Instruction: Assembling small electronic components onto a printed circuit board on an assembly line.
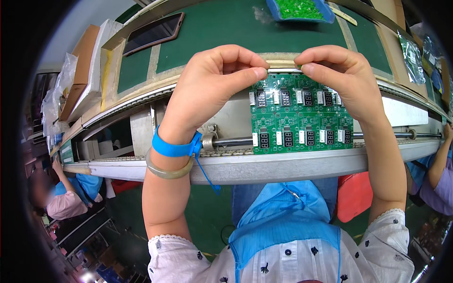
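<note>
I'm watching L hand (212, 78) & R hand (337, 75) working the far edge of the green circuit panel (302, 115), which is lying on the conveyor rails (283, 165). Both are pinching shut (R on 1 small green part, L's load hidden). I'd be seating it square, w/ light pressure.

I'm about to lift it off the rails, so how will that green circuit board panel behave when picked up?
The green circuit board panel looks flat and thin, so probably stiff and light. Its rows of small displays suggest fragility; edges seem safer. It spans two rails unclamped, so a push would likely slide it.
</note>
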Available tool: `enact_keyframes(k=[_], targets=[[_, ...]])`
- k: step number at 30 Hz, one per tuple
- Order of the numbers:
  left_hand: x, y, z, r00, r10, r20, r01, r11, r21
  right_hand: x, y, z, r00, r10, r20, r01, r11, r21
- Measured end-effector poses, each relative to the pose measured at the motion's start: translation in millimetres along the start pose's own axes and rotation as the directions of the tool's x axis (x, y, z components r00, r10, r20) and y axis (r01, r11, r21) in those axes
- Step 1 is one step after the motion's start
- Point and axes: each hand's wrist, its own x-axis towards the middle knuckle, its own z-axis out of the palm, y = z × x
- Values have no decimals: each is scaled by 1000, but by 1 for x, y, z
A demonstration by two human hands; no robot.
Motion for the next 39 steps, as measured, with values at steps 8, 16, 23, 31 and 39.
enact_keyframes(k=[8,16,23,31,39], targets=[[1,-9,0,999,47,-28,-48,998,-36,-7,-1,-2,989,-145,32,148,955,-257],[1,-16,3,996,85,-31,-83,995,60,-15,-6,5,919,-339,201,385,656,-650],[-3,-14,6,994,105,-34,-99,985,142,-15,-8,13,899,-321,297,424,470,-774],[-5,-18,6,976,216,-12,-211,963,168,-14,-11,22,871,-341,354,455,285,-844],[-9,-19,4,982,188,-32,-179,965,189,-12,-20,31,854,-325,406,473,160,-866]])
